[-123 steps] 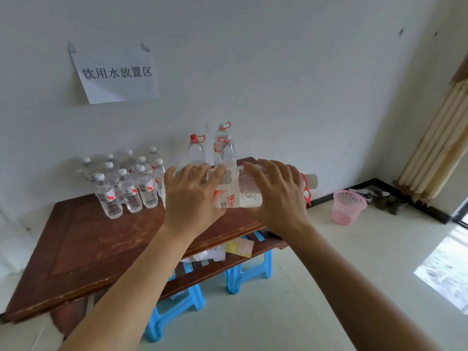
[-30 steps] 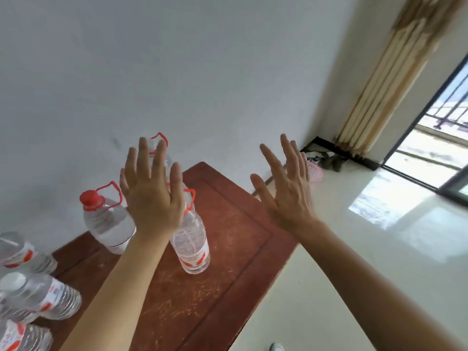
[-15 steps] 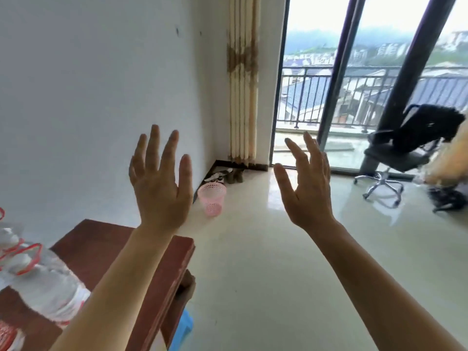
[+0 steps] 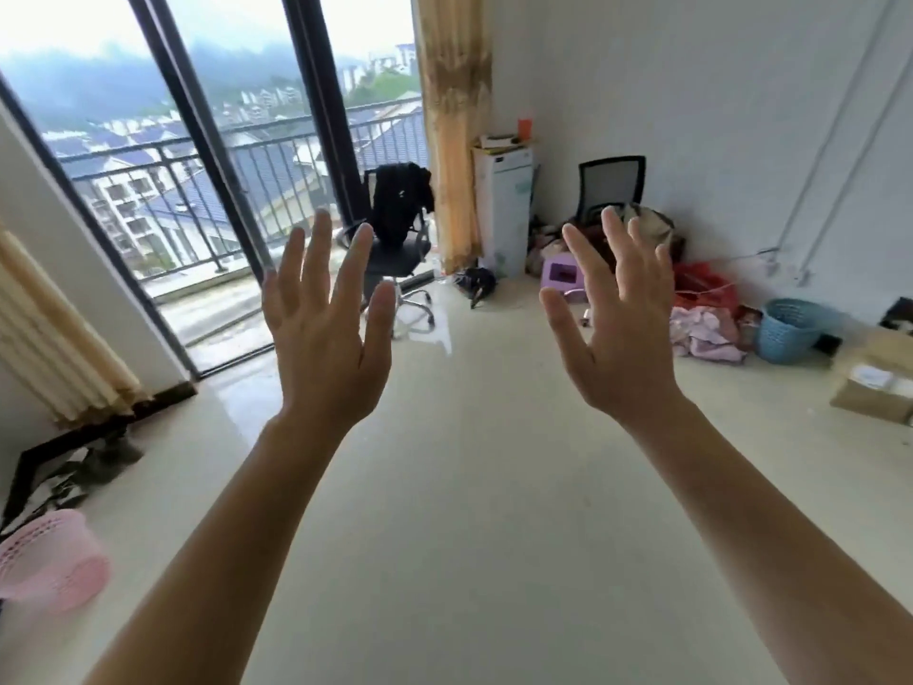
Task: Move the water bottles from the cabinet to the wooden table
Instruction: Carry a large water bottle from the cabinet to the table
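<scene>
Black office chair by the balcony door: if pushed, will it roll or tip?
The black office chair with a chrome star base would probably roll easily on the glossy pale floor. The dark garment draped over its backrest might slip off, or make it slightly top-heavy.

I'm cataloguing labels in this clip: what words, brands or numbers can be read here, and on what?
No text here is legible.
Tall white box beside the curtain: faint greenish marks, too blurred to read.
Cardboard box on the floor: pale label, too small to read.
</scene>
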